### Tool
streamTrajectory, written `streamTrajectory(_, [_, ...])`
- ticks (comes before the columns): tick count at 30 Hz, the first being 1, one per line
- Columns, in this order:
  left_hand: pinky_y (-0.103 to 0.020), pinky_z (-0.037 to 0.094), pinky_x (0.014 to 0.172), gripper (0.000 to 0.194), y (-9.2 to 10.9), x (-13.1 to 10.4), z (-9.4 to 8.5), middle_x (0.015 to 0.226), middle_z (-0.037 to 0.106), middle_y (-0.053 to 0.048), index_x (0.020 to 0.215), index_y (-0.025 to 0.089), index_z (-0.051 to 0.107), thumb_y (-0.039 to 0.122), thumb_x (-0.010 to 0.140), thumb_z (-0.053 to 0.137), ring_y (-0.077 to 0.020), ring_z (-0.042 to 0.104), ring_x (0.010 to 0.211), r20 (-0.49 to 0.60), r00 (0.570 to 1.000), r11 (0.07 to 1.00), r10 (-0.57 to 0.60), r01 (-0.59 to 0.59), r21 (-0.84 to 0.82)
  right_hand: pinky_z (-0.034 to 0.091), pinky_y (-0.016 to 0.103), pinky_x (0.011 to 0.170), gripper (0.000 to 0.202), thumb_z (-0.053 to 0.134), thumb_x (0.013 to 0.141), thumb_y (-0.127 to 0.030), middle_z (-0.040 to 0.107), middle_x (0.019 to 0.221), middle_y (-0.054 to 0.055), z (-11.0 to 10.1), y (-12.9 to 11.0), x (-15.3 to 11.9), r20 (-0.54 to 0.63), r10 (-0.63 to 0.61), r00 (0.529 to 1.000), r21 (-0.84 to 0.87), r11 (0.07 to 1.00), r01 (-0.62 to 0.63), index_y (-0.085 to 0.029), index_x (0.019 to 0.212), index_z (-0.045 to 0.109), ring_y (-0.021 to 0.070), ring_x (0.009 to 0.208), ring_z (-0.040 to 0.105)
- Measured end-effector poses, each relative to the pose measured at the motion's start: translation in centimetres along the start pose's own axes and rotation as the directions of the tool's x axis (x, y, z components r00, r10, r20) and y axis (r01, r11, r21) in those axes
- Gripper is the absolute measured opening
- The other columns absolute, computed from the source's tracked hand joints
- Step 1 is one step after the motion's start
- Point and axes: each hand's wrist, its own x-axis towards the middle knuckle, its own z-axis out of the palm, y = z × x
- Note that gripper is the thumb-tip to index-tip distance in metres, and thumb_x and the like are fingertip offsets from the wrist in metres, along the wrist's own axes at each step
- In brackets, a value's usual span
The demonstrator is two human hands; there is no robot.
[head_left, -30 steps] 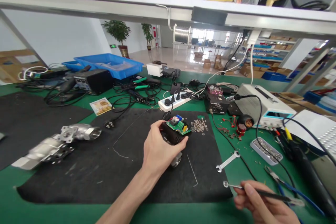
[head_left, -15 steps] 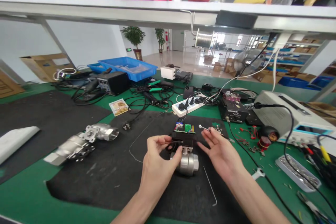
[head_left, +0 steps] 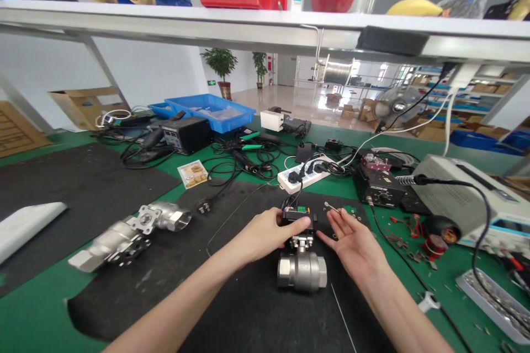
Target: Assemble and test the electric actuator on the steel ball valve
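Note:
A steel ball valve [head_left: 303, 272] sits on the black mat, with a black actuator box [head_left: 298, 219] above it and a green circuit part showing at the top. My left hand [head_left: 273, 231] grips the box from the left, thumb across its front. To the right of the box, my right hand [head_left: 351, 237] is turned palm up, its fingers loosely spread. A small metal wrench [head_left: 332, 208] lies across the fingertips of that hand. Below it, a thin metal rod [head_left: 343, 317] rests on the mat.
Two joined steel valves [head_left: 128, 231] lie at the left. Behind the work are a white power strip [head_left: 304, 172] and tangled black cables. At the right stand a black soldering station [head_left: 379, 185], a grey instrument [head_left: 464, 193] and a tray of small parts [head_left: 492, 303].
My left hand has moved up over the box, its thumb now across the front. The box looks tilted back, and more of the valve shows. The head view has shifted slightly.

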Motion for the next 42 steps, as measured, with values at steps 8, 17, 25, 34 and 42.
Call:
streamTrajectory(8, [-0.047, 0.050, 0.110, 0.088, -1.0, -0.2, 2.8, 0.135, 0.069, -0.019, 0.140, 0.013, 0.057, 0.074, 0.078, 0.072, -0.0361, 0.063, 0.129, -0.230, 0.972, 0.999, 0.037, -0.038, -0.001, 0.046, 0.070, 0.108, 0.006, 0.074, 0.088, -0.018, 0.080, 0.091, 0.004, 0.6, 0.5, -0.1, -0.027, -0.001, 1.000, 0.065, 0.998, 0.003, -0.021, 0.084, 0.071, 0.0239, 0.119, 0.068])
streamTrajectory(17, [-0.042, 0.065, 0.094, 0.121, 1.4, -1.4, 5.0, 0.165, 0.037, -0.016, 0.160, 0.031, 0.024, 0.031, 0.063, 0.096, -0.0311, 0.071, 0.119, -0.259, 0.939, 0.839, 0.229, -0.325, -0.437, 0.053, 0.054, 0.109, 0.003, 0.076, 0.088, -0.018, 0.081, 0.095, 0.003, 2.2, -3.5, -3.8, 0.051, -0.146, 0.988, 0.142, 0.980, 0.138, -0.020, 0.090, 0.075, 0.0197, 0.109, 0.072])
streamTrajectory(25, [-0.053, 0.042, 0.123, 0.123, 0.1, -2.2, 4.1, 0.157, 0.040, -0.015, 0.162, 0.030, 0.024, 0.036, 0.062, 0.096, -0.0356, 0.045, 0.146, -0.108, 0.856, 0.859, 0.506, -0.512, -0.028, 0.053, 0.056, 0.108, 0.004, 0.076, 0.091, -0.021, 0.081, 0.091, 0.006, 0.8, -4.4, -7.2, 0.152, -0.175, 0.973, 0.050, 0.984, 0.169, -0.019, 0.089, 0.078, 0.0198, 0.101, 0.073])
streamTrajectory(34, [-0.052, 0.041, 0.124, 0.116, -1.4, -3.0, 2.3, 0.162, 0.030, -0.014, 0.160, 0.031, 0.016, 0.049, 0.071, 0.089, -0.0351, 0.039, 0.150, 0.016, 0.804, 0.760, 0.595, -0.568, 0.316, 0.055, 0.048, 0.107, 0.019, 0.091, 0.074, -0.033, 0.079, 0.095, 0.006, 1.0, -3.5, -8.6, 0.232, -0.272, 0.934, -0.187, 0.930, 0.317, -0.017, 0.078, 0.082, 0.0239, 0.094, 0.075])
streamTrajectory(42, [-0.055, 0.048, 0.116, 0.115, -1.3, -2.4, 4.6, 0.150, 0.046, -0.018, 0.157, 0.028, 0.019, 0.050, 0.069, 0.090, -0.0387, 0.049, 0.142, -0.059, 0.659, 0.646, 0.750, -0.711, 0.276, 0.066, 0.041, 0.080, 0.030, 0.093, 0.066, -0.045, 0.081, 0.091, 0.016, 0.4, -6.0, -10.0, 0.191, -0.363, 0.912, -0.383, 0.828, 0.410, -0.020, 0.079, 0.083, 0.0325, 0.087, 0.078])
